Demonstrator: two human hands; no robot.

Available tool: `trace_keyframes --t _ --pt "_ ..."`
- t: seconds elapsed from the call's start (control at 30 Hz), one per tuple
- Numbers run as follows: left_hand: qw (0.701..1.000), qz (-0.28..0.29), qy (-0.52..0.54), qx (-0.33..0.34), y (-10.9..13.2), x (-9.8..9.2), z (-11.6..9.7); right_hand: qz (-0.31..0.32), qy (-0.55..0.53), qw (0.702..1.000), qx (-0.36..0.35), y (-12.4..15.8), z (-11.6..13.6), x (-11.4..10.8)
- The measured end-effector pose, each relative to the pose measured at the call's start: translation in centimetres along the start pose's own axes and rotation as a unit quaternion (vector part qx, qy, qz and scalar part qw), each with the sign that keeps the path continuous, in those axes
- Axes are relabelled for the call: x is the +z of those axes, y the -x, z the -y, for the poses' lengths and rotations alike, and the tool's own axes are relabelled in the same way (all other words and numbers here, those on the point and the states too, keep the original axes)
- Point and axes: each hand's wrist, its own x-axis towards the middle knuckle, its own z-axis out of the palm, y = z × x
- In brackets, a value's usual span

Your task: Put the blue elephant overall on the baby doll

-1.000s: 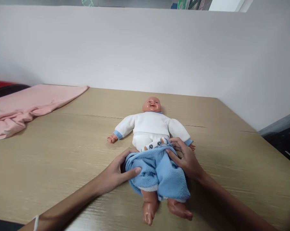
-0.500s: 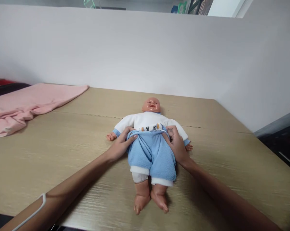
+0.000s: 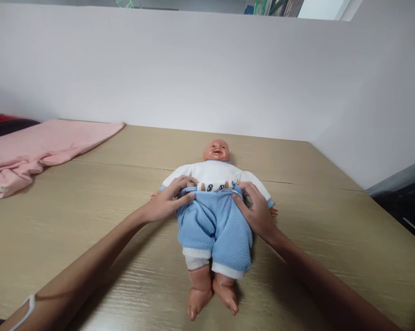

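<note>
A baby doll lies on its back on the wooden table, head away from me. It wears a white top and blue fleece trousers with white cuffs. My left hand pinches the trousers' waistband at the doll's right hip. My right hand grips the waistband on the other side. Both hands are closed on the fabric, which sits at the doll's waist. The doll's bare feet point toward me.
A crumpled pink cloth lies at the table's far left. A white partition wall stands behind the table and along its right side. A dark surface shows past the right edge.
The trousers, bunched around the doll's thighs a second ago, have been drawn up to its waist by both hands. In the last half second the hands have barely shifted.
</note>
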Motion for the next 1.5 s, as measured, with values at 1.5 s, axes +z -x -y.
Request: trace_keyframes --t 1.5 --pt "0.980 -0.080 0.181 -0.034 -6.4 1.0 1.3 0.144 -0.156 0.969 0.127 -5.2 -0.4 -1.8"
